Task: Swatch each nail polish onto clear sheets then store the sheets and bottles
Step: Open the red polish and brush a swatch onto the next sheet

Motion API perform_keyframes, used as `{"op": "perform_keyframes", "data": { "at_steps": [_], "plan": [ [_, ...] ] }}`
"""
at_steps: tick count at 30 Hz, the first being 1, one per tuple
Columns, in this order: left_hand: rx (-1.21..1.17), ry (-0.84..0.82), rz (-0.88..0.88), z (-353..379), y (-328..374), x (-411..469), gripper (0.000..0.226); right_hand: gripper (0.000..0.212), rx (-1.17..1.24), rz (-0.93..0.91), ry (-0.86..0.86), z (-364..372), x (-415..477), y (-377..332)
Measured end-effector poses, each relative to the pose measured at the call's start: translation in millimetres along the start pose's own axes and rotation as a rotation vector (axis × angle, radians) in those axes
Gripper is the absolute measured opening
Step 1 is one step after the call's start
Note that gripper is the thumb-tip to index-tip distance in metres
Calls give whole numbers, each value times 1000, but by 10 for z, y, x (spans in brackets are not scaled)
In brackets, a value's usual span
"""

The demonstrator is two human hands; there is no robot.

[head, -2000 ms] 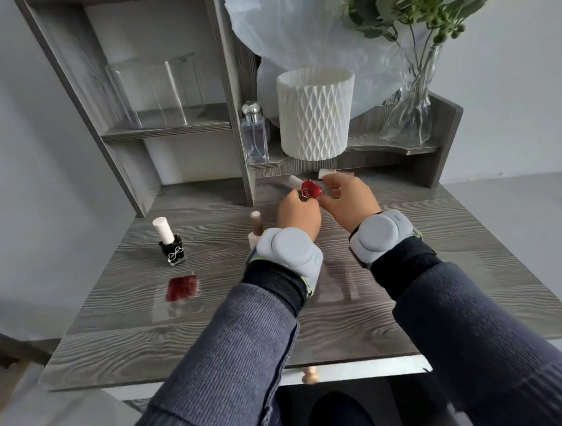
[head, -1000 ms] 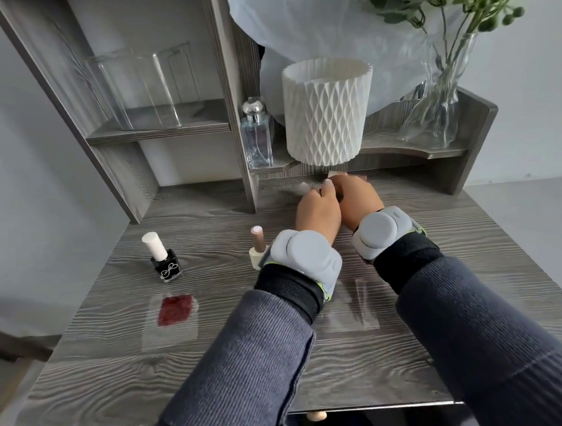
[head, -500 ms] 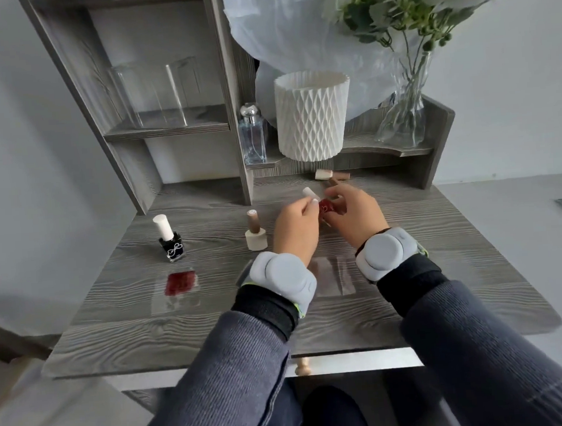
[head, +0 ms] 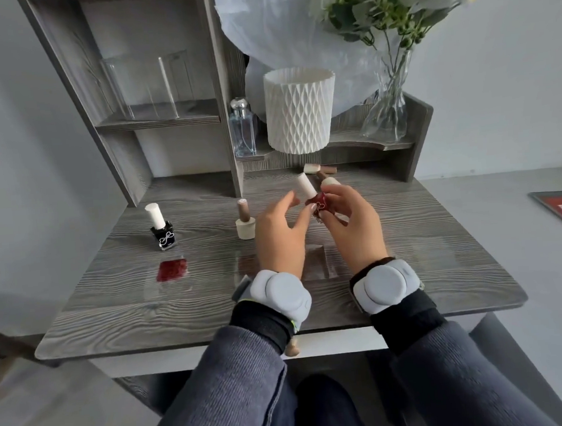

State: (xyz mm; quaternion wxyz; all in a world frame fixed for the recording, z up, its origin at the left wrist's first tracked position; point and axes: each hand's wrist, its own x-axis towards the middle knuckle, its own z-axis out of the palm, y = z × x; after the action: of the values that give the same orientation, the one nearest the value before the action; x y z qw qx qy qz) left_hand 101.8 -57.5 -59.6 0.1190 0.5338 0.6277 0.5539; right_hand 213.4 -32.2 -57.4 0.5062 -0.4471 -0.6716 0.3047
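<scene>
Red nail polish bottle [head: 320, 203] — a small glass body with a tall white cylindrical cap [head: 306, 185] — is held above the middle of the grey wood-grain desk [head: 413, 289], toward its back edge. The right hand [head: 354, 227] pinches the glass body between thumb and fingertips; the bottle tilts, cap leaning up and to the left. The left hand [head: 280, 236] sits just beside the cap with fingers loosely spread and holds nothing; its fingertips are near the cap but contact cannot be confirmed.

Handling judgement: the bottle is light, rigid and breakable, and smooth glass is liable to slip. Grip the body firmly with one hand and turn the cap with the other — the cap offers the longer, better purchase. Keep the bottle upright once open, since the contents will run.

Toward the left edge stands a black nail polish bottle with a white cap [head: 161, 230]; in front of it lies a clear sheet with a dark red swatch [head: 171, 272]. A beige bottle with a brown cap [head: 245, 220] stands left of the left hand. More clear sheets [head: 318, 262] lie flat under the wrists, thin and probably hard to lift except at an edge or corner.
</scene>
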Motion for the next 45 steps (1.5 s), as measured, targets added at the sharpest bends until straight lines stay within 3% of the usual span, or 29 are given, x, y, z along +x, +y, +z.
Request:
{"op": "perform_keyframes", "data": {
  "at_steps": [13,17,21,26,33,45],
  "plan": [
    [-78,-53,-12,-1,-78,-15,30,26,135,-46,2,13,-51,-23],
    [-92,-1,-13,-16,-59,-30,23,34,97,-10,7,9,-57,-33],
    [-84,-22,43,-20,-49,-29,21,8,1,-8,35,11,-45,-50],
    [-62,12,20,5,-124,-4,19,17,-166,-103,126,7,-84,-71],
    [62,8,83,37,-134,7,22,34,-198,-64,147,30,-67,-49],
    [142,-15,116,-8,-46,-40,18,28,-147,-77,126,45,-30,24]
  ]
}}
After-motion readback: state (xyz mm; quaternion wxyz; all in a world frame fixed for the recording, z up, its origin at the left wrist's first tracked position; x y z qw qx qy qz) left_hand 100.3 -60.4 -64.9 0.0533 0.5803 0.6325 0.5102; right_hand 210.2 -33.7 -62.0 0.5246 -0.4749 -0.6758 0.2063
